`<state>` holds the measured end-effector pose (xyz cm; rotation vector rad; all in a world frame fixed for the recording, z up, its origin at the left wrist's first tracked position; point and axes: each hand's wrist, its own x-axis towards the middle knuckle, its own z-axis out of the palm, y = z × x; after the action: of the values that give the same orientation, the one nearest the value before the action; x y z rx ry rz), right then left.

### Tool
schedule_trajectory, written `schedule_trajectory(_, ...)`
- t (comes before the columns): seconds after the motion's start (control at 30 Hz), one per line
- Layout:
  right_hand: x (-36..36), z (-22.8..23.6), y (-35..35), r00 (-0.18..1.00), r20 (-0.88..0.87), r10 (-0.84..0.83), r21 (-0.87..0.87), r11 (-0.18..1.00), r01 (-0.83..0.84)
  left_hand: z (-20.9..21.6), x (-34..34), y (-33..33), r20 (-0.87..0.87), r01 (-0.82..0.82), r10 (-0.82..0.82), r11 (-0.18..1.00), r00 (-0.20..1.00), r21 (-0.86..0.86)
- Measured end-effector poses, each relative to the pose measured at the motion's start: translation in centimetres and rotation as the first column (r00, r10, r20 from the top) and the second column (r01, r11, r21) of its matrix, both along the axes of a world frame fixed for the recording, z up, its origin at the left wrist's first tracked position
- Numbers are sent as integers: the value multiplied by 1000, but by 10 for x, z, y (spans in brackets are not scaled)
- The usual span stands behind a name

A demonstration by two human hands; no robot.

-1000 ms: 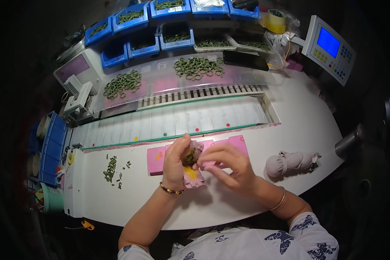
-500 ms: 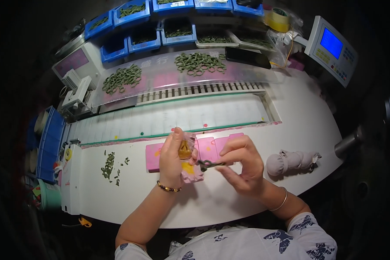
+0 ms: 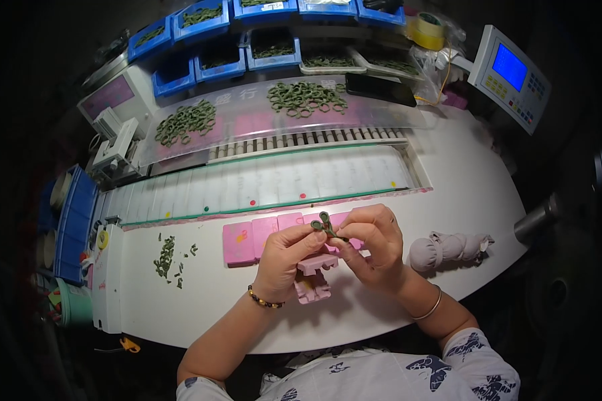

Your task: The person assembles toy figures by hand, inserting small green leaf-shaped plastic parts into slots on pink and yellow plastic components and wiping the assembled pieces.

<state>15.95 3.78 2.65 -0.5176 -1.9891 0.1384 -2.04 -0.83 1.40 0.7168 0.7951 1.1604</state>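
Observation:
My left hand (image 3: 286,259) is closed, its thumb and forefinger pinching a dark green wax piece with small rounded loops (image 3: 324,224). Under those fingers the same hand keeps a pink rubber mould (image 3: 316,265), folded apart into two blocks with uneven edges. My right hand (image 3: 376,247) grips the wax piece from the other side between thumb and fingertips. Behind both hands, a row of pink mould blocks (image 3: 239,244) lies on the white table, partly covered by my hands.
Small green scraps (image 3: 165,257) lie on the left. A greyish cloth bundle (image 3: 450,252) is at the right. Beyond the white slatted track (image 3: 261,184), a clear shelf (image 3: 244,127) bears heaps of green rings (image 3: 308,98). Blue bins (image 3: 273,50) and a control panel (image 3: 512,73) stand farther back.
My left hand has tipped the mould, which now hangs lower and more open. The wax piece has risen and both hands now hold it. The track's coloured dots have shifted left.

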Motion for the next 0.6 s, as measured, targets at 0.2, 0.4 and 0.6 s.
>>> schedule_trajectory(0.2, -4, 1, -2, 994, 106, -40, 35, 999, 37, 0, 0, 2, -73, -63, 71, 992, 995, 108)
schedule_trajectory(0.4, -4, -5, 2, 990, -65, 123, -344, 929, -138, 1, -1, 5, -198, -88, 117, 984, 973, 153)
schedule_trajectory(0.6, 6, -8, 7, 952, -182, 244, -659, 688, -303, 7, -4, 6, -17, -81, 80, 994, 997, -79)
